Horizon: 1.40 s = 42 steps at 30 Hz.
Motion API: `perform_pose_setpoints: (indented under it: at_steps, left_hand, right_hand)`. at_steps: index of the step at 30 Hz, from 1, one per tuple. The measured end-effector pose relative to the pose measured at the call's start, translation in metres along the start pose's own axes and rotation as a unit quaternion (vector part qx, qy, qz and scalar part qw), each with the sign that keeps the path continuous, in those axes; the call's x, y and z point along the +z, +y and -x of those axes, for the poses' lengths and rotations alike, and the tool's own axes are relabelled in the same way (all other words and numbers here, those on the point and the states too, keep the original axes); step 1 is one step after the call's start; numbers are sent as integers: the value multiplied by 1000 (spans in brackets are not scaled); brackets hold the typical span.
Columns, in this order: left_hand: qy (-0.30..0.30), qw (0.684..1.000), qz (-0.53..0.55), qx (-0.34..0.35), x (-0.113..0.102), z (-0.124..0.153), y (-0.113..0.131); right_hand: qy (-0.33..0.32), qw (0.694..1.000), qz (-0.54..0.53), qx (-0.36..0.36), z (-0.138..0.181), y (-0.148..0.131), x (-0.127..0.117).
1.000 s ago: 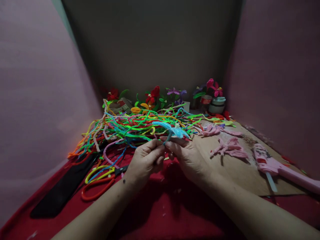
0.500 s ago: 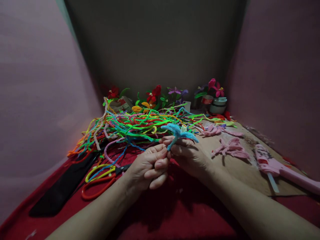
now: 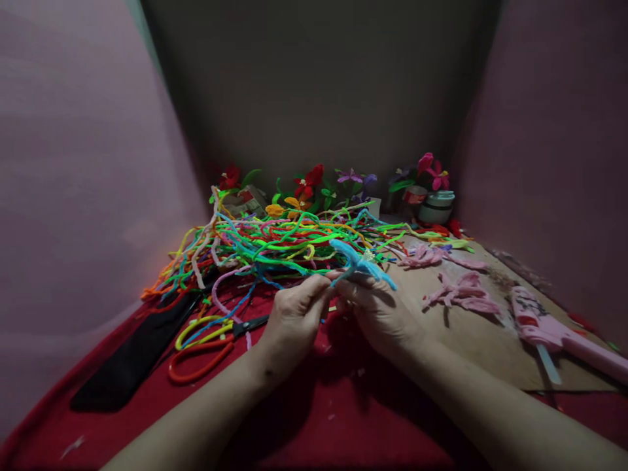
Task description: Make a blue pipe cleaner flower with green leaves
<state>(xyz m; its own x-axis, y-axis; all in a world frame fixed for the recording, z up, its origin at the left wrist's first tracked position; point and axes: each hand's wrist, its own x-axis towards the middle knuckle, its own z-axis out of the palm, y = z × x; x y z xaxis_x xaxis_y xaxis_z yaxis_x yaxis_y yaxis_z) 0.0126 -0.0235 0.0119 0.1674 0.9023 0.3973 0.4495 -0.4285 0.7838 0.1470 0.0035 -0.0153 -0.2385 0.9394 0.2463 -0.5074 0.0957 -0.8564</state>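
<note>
A blue pipe-cleaner flower [image 3: 362, 261] with a pale yellow centre leans to the right between my hands. My left hand [image 3: 300, 317] pinches the lower end of its stem, fingers curled and the back of the hand turned up. Close beside it, my right hand [image 3: 380, 311] is closed on the stem just under the petals. The right fingertips are partly hidden behind the flower and the left hand. Beyond both hands spreads a heap of coloured pipe cleaners [image 3: 289, 242].
Scissors [image 3: 210, 343] with yellow and red handles lie left, beside a black flat object [image 3: 132, 360]. Right, a cardboard sheet [image 3: 481, 353] bears pink pipe-cleaner pieces [image 3: 464, 292] and a pink glue gun [image 3: 549, 330]. Finished flowers [image 3: 309, 180] and a jar [image 3: 436, 207] stand behind.
My left hand has rolled over, its fingers now curled under on the stem. The flower has tipped further right. The whole view has shifted slightly.
</note>
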Motion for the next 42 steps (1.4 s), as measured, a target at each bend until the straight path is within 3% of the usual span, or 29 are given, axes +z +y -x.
perform_pose_setpoints:
  at_steps: [4, 8, 15, 23, 26, 29, 31, 34, 36, 39, 42]
  left_hand:
    - [-26, 979, 159, -128, -2, -4, 6]
    - [-65, 943, 264, -192, -5, -6, 7]
    - [-111, 883, 391, -235, -5, -8, 4]
    - [-158, 845, 456, -231, -5, -9, -3]
    - [-166, 868, 411, -224, -5, -9, 2]
    - [-125, 947, 247, -165, -5, -6, 6]
    - [-71, 991, 85, -70, -3, -3, 5]
    - [-14, 988, -115, 99, -1, 0, -5]
    - [-3, 971, -178, 160, 0, 1, -11]
    - [-1, 975, -168, 144, 0, -1, -13]
    - [-12, 995, -81, 47, -1, -2, -7]
  right_hand:
    - [-40, 999, 7, -11, 2, -6, 3]
    - [-19, 1000, 19, -8, 3, -8, 4]
    - [-16, 1000, 20, 13, 2, -7, 2]
    - [-43, 998, -4, 47, 0, 0, -1]
    - [-35, 999, -7, 35, 0, -2, 1]
    - [-17, 1000, -13, 18, 2, -4, 4]
    - [-6, 1000, -11, 9, 3, -5, 5]
    - [22, 1000, 20, 3, 4, -5, 6]
    - [37, 998, 52, 6, 5, -4, 6]
    - [40, 995, 88, 8, 6, -8, 8]
    - [17, 997, 76, -13, 7, -13, 11]
